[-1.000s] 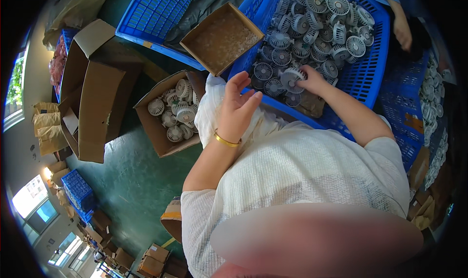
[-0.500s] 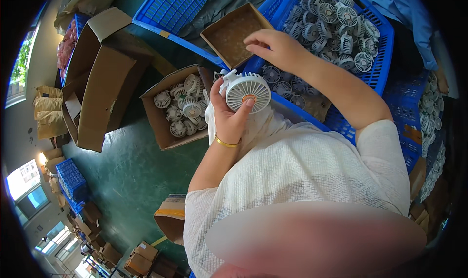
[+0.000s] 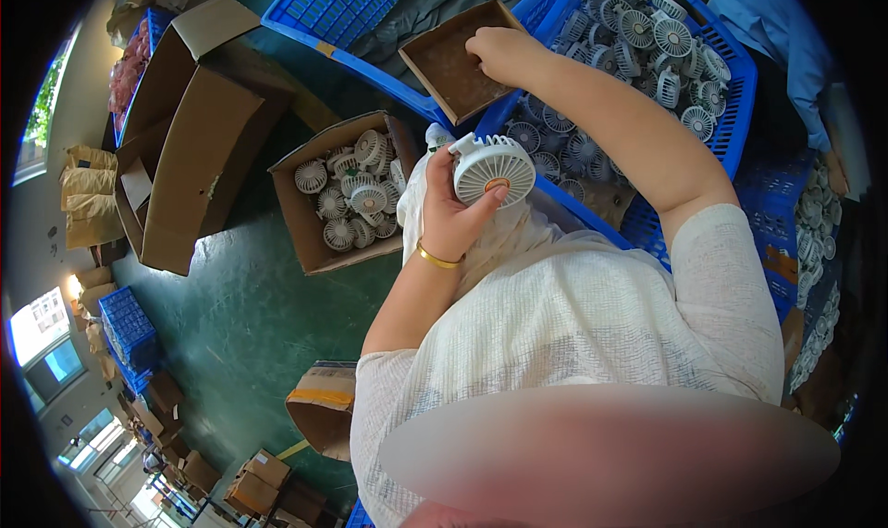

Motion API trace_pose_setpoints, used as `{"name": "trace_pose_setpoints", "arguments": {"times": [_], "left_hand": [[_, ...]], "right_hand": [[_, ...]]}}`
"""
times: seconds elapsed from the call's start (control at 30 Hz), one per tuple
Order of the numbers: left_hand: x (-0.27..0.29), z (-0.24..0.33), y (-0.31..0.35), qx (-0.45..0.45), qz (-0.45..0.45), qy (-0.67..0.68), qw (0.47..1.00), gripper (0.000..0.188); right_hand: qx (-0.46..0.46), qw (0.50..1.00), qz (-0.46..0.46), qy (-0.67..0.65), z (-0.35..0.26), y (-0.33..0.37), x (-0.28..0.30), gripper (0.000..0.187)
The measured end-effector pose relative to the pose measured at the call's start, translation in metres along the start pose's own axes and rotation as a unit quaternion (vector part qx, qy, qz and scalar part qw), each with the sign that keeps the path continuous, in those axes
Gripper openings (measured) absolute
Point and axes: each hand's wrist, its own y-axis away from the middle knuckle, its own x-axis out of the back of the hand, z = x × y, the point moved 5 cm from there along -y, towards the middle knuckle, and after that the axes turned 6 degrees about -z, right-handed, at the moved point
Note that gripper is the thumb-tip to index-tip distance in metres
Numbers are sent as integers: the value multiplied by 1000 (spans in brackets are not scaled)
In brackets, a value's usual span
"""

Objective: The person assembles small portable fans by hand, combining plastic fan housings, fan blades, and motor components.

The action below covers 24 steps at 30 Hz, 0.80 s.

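One fan, white with a round, slatted face and an orange ring at its hub, is in the left hand, nearer the body than the tray and to the right of the box. That hand is part closed around it: the thumb lies over the face, its tip by the hub, while the fingers go behind the side, mostly out of sight. The right hand reaches into the tray with its fingers bent together; their tips are hidden, so whether they have hold of anything cannot be told. The fan looks like thin moulded plastic, so it should be light enough for one hand and stiff as a whole, with a smooth skin that could slide a little under dry fingers. The weak part is likely the slats, which may flex or snap if squeezed hard. A sound hold would be across the depth of the head, thumb on the firm hub and fingers spread behind, or around the solid outer edge. The narrow stub at the top makes a poor handle, I judge. More fans lie heaped in the box and the crate, where open slats could catch on one another.
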Motion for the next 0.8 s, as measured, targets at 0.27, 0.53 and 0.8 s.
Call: {"name": "trace_pose_setpoints", "arguments": {"times": [0.27, 0.53, 0.8], "left_hand": [[-3, 1, -2, 4, 9, -31, 999, 69], [0, -4, -2, 7, 27, -61, 998, 72], [-4, -4, -2, 6, 3, -80, 997, 73]], "right_hand": [[19, 998, 58, -8, -1, 5, 10, 13], [106, 865, -23, -490, -32, 68, 37, 12], [108, 859, -18, -500, -44, 108, 39, 15]]}}
